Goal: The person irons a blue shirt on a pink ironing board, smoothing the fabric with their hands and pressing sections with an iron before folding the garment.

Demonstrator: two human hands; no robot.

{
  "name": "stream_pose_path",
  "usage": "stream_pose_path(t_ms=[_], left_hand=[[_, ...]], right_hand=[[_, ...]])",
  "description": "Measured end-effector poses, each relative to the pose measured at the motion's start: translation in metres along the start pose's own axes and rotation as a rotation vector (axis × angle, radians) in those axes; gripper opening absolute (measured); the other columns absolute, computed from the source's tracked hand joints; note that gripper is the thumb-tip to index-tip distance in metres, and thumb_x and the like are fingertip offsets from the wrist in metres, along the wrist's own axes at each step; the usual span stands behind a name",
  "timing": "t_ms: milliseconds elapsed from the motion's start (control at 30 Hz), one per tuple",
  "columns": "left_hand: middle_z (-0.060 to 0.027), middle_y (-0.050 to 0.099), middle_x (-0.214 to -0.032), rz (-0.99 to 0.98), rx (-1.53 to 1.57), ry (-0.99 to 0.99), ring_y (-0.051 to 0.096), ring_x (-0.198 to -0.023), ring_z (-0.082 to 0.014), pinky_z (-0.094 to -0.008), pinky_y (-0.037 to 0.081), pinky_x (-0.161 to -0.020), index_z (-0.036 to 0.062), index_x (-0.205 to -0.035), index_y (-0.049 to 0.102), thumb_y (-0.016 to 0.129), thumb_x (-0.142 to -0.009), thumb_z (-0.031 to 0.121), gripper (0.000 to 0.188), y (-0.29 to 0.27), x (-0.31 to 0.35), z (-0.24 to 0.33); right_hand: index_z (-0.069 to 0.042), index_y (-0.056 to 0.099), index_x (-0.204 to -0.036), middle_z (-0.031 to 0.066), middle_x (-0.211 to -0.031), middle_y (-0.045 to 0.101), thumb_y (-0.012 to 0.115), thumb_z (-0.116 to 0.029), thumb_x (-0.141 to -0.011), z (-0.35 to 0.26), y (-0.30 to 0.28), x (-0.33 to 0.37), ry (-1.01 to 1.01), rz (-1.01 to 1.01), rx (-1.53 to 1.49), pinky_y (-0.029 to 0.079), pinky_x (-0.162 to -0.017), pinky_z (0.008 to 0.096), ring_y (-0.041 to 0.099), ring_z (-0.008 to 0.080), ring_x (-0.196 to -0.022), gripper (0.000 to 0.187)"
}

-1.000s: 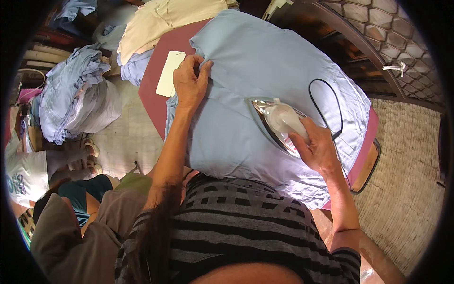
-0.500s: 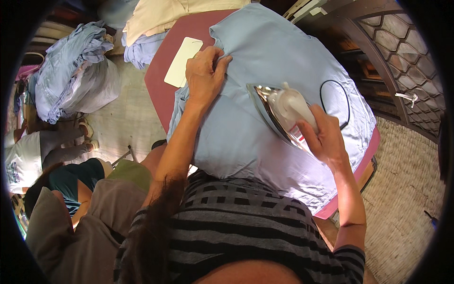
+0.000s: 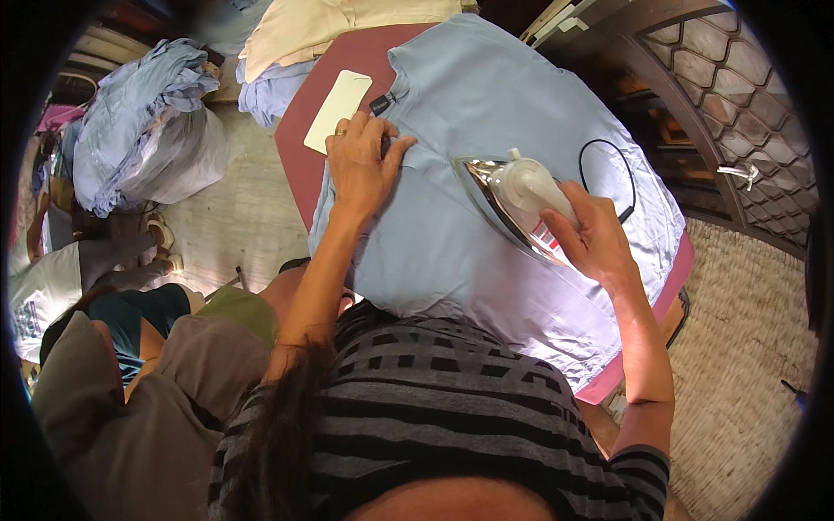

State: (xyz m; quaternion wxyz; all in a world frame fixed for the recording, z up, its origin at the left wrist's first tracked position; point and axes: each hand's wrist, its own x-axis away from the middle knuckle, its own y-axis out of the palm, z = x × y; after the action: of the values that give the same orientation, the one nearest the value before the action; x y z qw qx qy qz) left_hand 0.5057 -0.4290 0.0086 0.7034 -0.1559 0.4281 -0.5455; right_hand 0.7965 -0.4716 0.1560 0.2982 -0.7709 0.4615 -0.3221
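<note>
A light blue shirt (image 3: 512, 95) lies spread over a dark pink ironing board (image 3: 300, 165), with a small dark label (image 3: 380, 104) at its collar edge. My right hand (image 3: 592, 233) is wrapped round the handle of a steam iron (image 3: 521, 195). The iron has a shiny metal body and a pale translucent top, and its tip points up and left over the cloth. My left hand (image 3: 360, 163) rests on the shirt near the collar, fingers bent over the cloth and thumb held apart. Just beyond its fingertips is a cream-coloured card (image 3: 339, 108) on the board.
A black cord (image 3: 580, 165) loops over the shirt behind the iron. Cream cloth (image 3: 300, 35) is piled at the far end. Blue garments and a plastic bag (image 3: 187, 161) stand at the left. Another person (image 3: 139, 321) is close on my left. A metal lattice door (image 3: 738, 95) stands at the right.
My left hand has drawn back toward me and left along the shirt edge, uncovering the dark label. The iron has shifted very little and stays in my right hand.
</note>
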Motion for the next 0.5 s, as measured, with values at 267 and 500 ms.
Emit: stream_pose_path(t_ms=[267, 500], left_hand=[[-0.0065, 0.059, -0.067, 0.091, 0.075, 0.036, 0.054, -0.064, -0.0239, -0.0376, 0.042, -0.060, 0.0047, -0.076, 0.062, 0.081, -0.079, 0.023, 0.026, 0.002, -0.007, -0.007], [-0.0001, 0.057, -0.066, 0.016, 0.131, -0.076, 0.053, -0.068, -0.0208, -0.0367, 0.033, -0.068, 0.0111, -0.077, 0.061, 0.077, -0.083, 0.034, 0.028, 0.003, -0.004, -0.007]], right_hand=[[0.000, 0.060, -0.105, 0.0188, -0.079, 0.069, 0.063, -0.024, -0.094, -0.010, 0.006, 0.000, -0.064, 0.002, -0.056, 0.052, -0.062, 0.0389, 0.069, 0.0364, -0.073, 0.027], [-0.001, 0.059, -0.110, 0.0228, -0.084, 0.067, 0.063, -0.030, -0.093, -0.012, 0.022, 0.005, -0.012, 0.000, -0.024, 0.052, -0.065, 0.0432, 0.065, 0.0458, -0.078, 0.034]])
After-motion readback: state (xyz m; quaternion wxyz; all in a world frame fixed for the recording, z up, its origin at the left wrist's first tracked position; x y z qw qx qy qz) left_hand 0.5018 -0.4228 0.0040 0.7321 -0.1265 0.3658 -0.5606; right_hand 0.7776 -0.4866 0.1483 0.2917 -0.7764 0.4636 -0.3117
